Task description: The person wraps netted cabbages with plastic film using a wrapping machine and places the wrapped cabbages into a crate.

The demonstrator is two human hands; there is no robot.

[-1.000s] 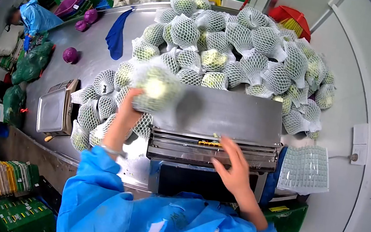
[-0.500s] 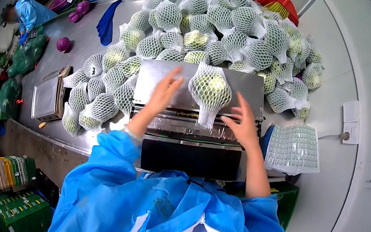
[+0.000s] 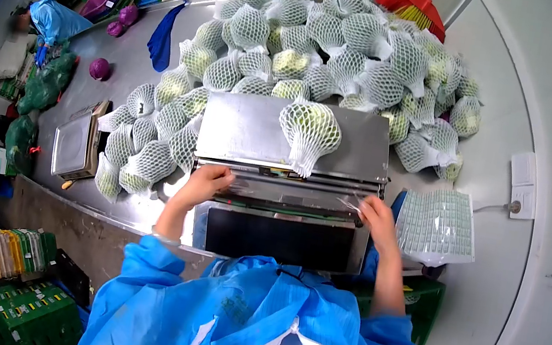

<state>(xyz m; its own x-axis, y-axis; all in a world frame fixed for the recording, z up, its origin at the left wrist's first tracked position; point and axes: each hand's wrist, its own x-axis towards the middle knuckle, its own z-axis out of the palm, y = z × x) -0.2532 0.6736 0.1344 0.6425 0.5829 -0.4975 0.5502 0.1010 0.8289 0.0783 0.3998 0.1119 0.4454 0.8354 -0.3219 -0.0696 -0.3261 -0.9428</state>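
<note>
Steel desk (image 3: 122, 50) surrounds the wrapping machine (image 3: 240, 127), its top plate bearing a foam-netted cabbage (image 3: 309, 134); left hand (image 3: 207, 185) and right hand (image 3: 379, 221), grips closed, pinch clear film (image 3: 266, 189), best kept evenly taut.

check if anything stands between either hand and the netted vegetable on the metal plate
Nothing visible blocks the way from above. The left hand and right hand hold clear film on the near side; only the metal rails run between them and the metal plate bearing the netted vegetable.
</note>
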